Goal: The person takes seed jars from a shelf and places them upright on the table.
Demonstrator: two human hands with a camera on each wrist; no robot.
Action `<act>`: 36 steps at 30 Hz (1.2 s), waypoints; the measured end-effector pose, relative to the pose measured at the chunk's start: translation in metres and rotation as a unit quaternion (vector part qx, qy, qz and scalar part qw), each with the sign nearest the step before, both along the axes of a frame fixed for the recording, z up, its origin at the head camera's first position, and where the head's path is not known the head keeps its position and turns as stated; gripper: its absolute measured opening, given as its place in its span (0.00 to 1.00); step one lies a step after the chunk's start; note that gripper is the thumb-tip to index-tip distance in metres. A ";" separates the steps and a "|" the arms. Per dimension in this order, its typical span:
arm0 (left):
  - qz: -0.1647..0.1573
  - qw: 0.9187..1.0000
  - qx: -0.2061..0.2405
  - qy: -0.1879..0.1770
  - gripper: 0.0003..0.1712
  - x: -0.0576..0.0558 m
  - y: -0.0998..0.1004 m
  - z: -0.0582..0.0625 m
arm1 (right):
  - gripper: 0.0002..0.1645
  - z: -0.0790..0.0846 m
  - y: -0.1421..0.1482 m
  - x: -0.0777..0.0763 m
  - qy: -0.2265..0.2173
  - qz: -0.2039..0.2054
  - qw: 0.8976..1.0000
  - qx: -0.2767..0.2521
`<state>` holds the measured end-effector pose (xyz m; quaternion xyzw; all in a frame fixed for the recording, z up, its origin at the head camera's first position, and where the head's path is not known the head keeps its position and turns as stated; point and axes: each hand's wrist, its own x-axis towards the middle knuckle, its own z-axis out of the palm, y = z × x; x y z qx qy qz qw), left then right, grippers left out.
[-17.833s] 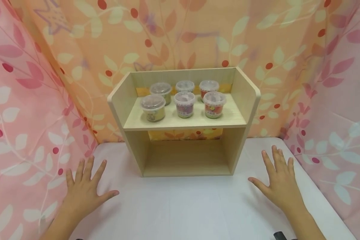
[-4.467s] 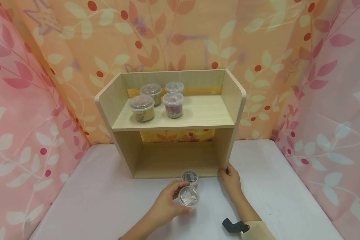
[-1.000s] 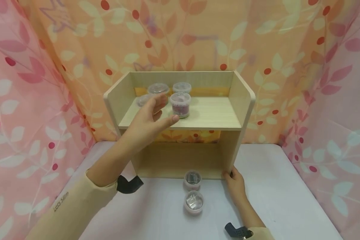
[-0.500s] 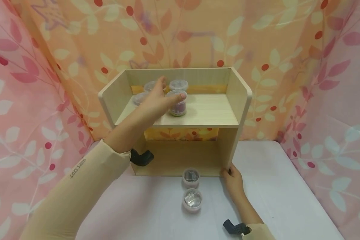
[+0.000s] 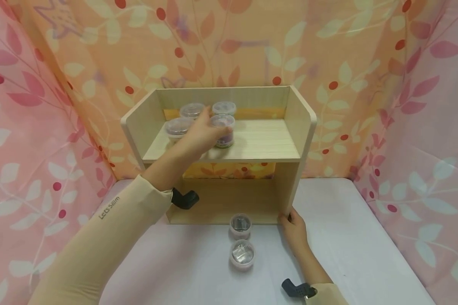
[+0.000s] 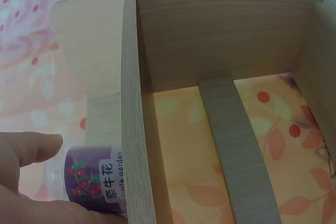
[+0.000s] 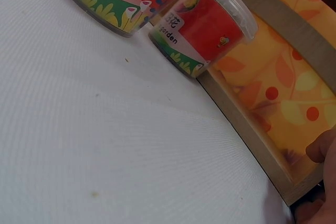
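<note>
My left hand (image 5: 206, 133) reaches onto the upper board of the wooden shelf (image 5: 267, 140). It grips a small clear-lidded plastic cup with a purple label (image 5: 226, 140), thumb and fingers on opposite sides; the cup still stands on the board. The left wrist view shows the purple cup (image 6: 94, 179) between the thumb (image 6: 39, 148) and the fingers. Down at the shelf's lower right corner, my right hand (image 5: 295, 231) holds the side panel's edge. Two red-labelled cups, the farther (image 5: 240, 224) and the nearer (image 5: 242, 254), stand on the white table before the shelf.
Behind the purple cup is another clear-lidded cup (image 5: 224, 108). Two wider lidded tubs, a front one (image 5: 178, 127) and a rear one (image 5: 192, 110), stand at the left of the upper board. Floral cloth (image 5: 244, 42) hangs behind and at both sides.
Over the last second, my left hand has moved right and closed around the purple cup. My right hand keeps its hold on the shelf. Earlier, both red-labelled cups came down from the shelf to the table.
</note>
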<state>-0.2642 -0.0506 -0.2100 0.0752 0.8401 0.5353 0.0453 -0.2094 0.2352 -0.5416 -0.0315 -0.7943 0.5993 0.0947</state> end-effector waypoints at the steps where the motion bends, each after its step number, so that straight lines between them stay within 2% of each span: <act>1: 0.000 1.000 0.004 0.003 0.56 0.000 0.000 -0.001 | 0.29 0.000 0.000 0.000 -0.003 0.000 1.000 0.001; 3: 0.001 1.000 0.009 0.006 0.56 0.001 0.000 -0.002 | 0.29 -0.005 0.001 -0.002 -0.002 -0.004 1.000 0.004; 9: 0.013 1.000 0.015 0.018 0.56 0.001 0.001 -0.001 | 0.31 -0.005 0.001 -0.001 0.008 -0.009 1.000 0.008; 14: -0.007 0.998 0.027 0.052 0.57 0.013 -0.004 0.003 | 0.30 -0.006 0.002 -0.001 0.003 -0.012 1.000 0.014; 18: -0.030 0.995 0.055 0.080 0.58 0.030 -0.012 0.005 | 0.28 -0.005 0.001 0.000 0.009 -0.010 1.000 0.011; 25: -0.027 0.990 0.082 0.115 0.52 0.068 -0.034 0.001 | 0.27 -0.003 -0.002 -0.001 0.013 -0.011 1.000 0.003; 30: -0.040 0.991 0.089 0.093 0.50 0.093 -0.050 -0.010 | 0.27 -0.003 -0.002 -0.002 0.008 -0.013 1.000 -0.002; 36: -0.032 0.994 0.089 0.063 0.51 0.123 -0.066 -0.038 | 0.26 -0.003 0.001 -0.001 0.002 -0.014 1.000 -0.003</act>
